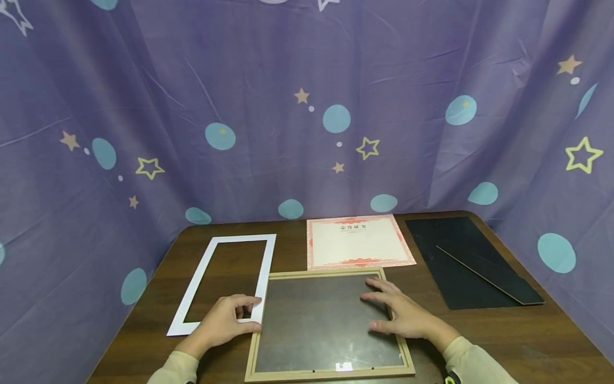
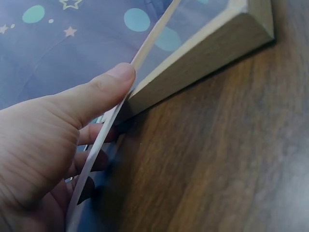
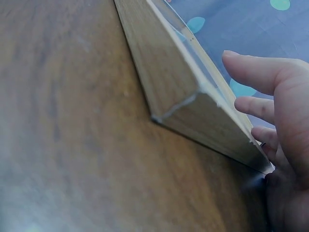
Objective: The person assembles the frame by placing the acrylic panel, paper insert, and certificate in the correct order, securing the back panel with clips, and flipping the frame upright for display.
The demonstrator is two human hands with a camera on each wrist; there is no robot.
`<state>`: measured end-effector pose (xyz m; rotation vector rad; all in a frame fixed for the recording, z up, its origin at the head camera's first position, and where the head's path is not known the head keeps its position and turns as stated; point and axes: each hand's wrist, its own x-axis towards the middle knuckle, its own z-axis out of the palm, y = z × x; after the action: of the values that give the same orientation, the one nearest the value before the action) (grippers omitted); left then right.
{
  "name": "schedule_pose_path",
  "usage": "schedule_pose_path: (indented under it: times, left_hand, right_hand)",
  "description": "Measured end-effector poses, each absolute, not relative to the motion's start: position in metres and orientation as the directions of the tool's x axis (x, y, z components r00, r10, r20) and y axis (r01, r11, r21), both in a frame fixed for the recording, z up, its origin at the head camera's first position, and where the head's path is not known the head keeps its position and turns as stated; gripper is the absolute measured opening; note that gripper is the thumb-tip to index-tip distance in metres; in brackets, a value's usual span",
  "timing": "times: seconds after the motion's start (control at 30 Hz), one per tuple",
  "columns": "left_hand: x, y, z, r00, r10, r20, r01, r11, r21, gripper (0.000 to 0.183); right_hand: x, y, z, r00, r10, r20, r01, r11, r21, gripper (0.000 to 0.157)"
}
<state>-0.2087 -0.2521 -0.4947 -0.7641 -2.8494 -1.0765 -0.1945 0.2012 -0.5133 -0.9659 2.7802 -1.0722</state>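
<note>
A light wooden picture frame lies flat on the table, with a clear pane inside it. My left hand is at its left side, over the white mat; thumb and index finger are spread apart, tips near the frame's left rail. In the left wrist view, a thin pale edge crosses in front of the lower fingers, and the thumb overlaps the pane. My right hand hovers at the right rail, fingers and thumb spread over the pane. Nothing shows in its grasp in the right wrist view.
Behind the frame lies a certificate with a red patterned border. To the right is a black backing board with a narrow stand leg. A purple curtain hangs along the brown table's far edge.
</note>
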Motion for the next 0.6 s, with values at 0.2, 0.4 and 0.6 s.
schedule_pose_path:
  times: [0.2,0.4,0.6]
  left_hand:
    - [-0.206,-0.247,-0.495,-0.87,0.438,0.228,0.479,0.636,0.605,0.053]
    - [-0.202,-0.23,-0.481,-0.836,0.447,0.319,0.547,0.626,0.556,0.05]
    - [-0.196,-0.192,-0.456,-0.797,0.474,0.375,0.604,0.608,0.516,0.053]
  right_hand:
    - [-0.194,0.203,-0.512,-0.811,-0.545,0.214,-0.537,0.547,-0.642,0.059]
    - [-0.198,0.195,-0.501,-0.782,-0.541,0.308,-0.595,0.504,-0.626,0.055]
    - [-0.205,0.166,-0.475,-0.756,-0.537,0.374,-0.628,0.434,-0.646,0.053]
